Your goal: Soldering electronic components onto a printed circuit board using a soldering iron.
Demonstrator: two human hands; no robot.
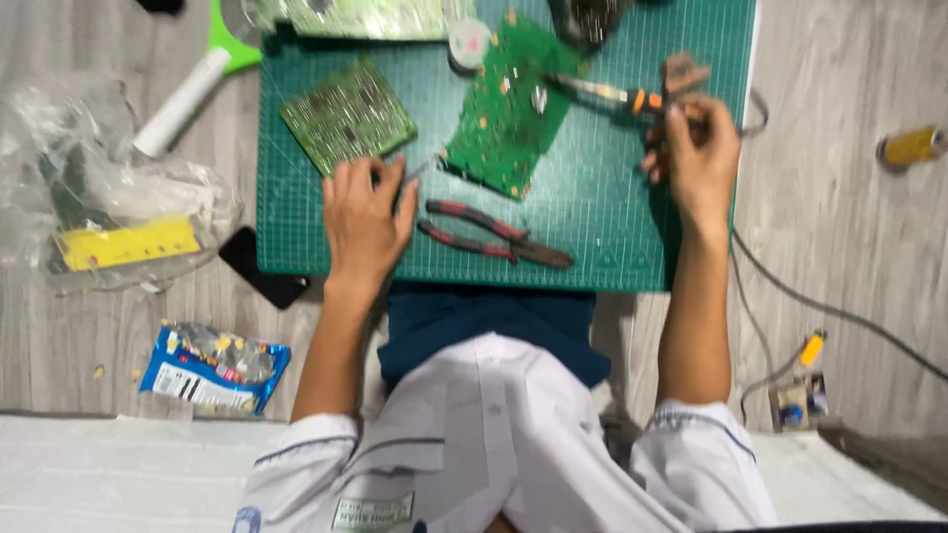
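Two circuit boards sit on the green cutting mat [592,237], and going left to right, here's the layout. Far left on the floor there's a crumpled clear plastic bag [99,188] with a yellow strip inside, plus a blue snack-type packet [212,367] lower down, both well clear of the work. A white-handled green thing [193,89] pokes in at the top, head cut off by the frame.

On the mat, the smaller board [348,115] lies flat just above the left hand [363,222]. That hand rests palm down, fingers loosely spread, tips near a thin metal piece, maybe tweezers, too blurry to call. I can't tell if it's pinching anything. Looks like it's just steadying things.

The bigger green board [509,109] is tilted at an angle, probably to meet the iron. Red-handled pliers [494,234] lie just below it, parked within reach.

The right hand [696,153] is closed around a soldering iron [617,95], tip resting on or just over the big board. Its cord trails off right. Something brownish above the fingers is unclear. A yellow cylinder [910,146] lies far right.
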